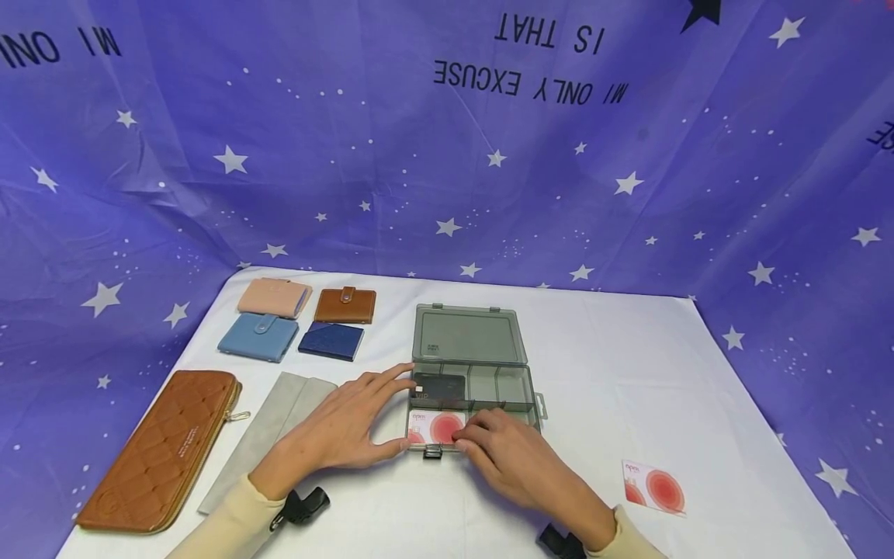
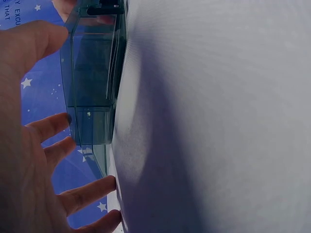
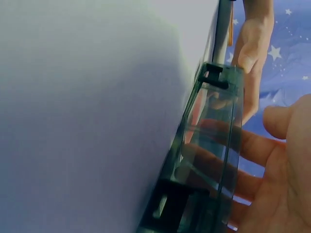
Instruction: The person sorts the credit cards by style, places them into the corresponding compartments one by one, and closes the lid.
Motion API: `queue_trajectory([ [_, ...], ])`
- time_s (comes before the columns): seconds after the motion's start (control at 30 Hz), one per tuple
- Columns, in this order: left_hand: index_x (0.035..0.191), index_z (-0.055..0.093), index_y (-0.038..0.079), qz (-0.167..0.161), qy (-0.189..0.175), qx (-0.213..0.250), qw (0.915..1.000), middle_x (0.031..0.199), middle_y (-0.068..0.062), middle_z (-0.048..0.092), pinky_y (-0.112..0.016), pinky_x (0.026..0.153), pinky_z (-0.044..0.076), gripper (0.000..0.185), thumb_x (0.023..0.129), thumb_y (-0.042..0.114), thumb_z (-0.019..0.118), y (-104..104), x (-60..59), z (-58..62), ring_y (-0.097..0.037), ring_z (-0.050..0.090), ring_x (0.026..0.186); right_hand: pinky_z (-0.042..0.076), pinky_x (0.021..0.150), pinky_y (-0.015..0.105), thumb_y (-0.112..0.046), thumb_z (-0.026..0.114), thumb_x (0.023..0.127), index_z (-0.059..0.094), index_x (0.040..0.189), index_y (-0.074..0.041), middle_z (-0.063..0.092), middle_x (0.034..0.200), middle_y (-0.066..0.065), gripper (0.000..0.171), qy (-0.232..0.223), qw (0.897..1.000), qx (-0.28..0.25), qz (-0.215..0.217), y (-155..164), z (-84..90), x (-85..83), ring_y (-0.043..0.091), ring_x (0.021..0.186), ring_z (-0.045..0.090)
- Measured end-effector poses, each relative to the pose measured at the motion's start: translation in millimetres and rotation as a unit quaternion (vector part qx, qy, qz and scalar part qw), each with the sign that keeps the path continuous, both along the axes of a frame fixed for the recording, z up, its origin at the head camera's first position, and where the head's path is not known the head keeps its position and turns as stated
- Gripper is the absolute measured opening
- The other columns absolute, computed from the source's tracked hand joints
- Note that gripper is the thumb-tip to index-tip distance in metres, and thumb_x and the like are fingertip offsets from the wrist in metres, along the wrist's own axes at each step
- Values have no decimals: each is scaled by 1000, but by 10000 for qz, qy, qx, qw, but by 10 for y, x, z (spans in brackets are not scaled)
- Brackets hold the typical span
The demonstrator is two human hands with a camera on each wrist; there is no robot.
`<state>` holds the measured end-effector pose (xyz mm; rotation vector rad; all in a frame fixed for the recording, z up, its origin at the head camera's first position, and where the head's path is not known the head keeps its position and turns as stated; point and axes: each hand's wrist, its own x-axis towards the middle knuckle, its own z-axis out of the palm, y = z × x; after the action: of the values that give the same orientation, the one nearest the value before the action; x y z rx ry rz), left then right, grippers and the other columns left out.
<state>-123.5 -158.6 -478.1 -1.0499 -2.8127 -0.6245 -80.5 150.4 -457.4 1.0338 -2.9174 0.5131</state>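
A translucent grey-green plastic box lies with its lid folded back. A black card lies in its far left compartment, and a white card with red circles in the near left one. My left hand is spread at the box's left side, its thumb and fingertips at the rim. Over the front wall, my right hand reaches into the near row, fingertips at the card's right end. In the right wrist view, the right fingers show through the clear wall, the thumb apart from them.
Another red-circle card lies on the white tabletop at right. To the left are a long brown zip wallet, a grey wallet, and small pink, brown, light-blue and navy wallets or card holders.
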Motion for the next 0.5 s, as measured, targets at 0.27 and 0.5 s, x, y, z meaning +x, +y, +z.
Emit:
queue_trajectory([
  [0.27,160,51,23,-64,73,16,10000,175,3,34,-54,96,53,82,93,67,70,6,-10,-8,-25,53,142,57,97,45,-38,60,111,79,122,-25,73,123,-9,25,52,9996,-179,-189,163,105,-69,16,119,68],
  [0.5,158,52,22,-77,127,87,9999,174,2,36,-54,94,53,81,92,62,74,-2,3,-5,-26,54,140,59,89,43,-34,79,100,77,128,-23,73,121,-12,30,244,9965,-651,-455,545,245,-125,12,111,72],
])
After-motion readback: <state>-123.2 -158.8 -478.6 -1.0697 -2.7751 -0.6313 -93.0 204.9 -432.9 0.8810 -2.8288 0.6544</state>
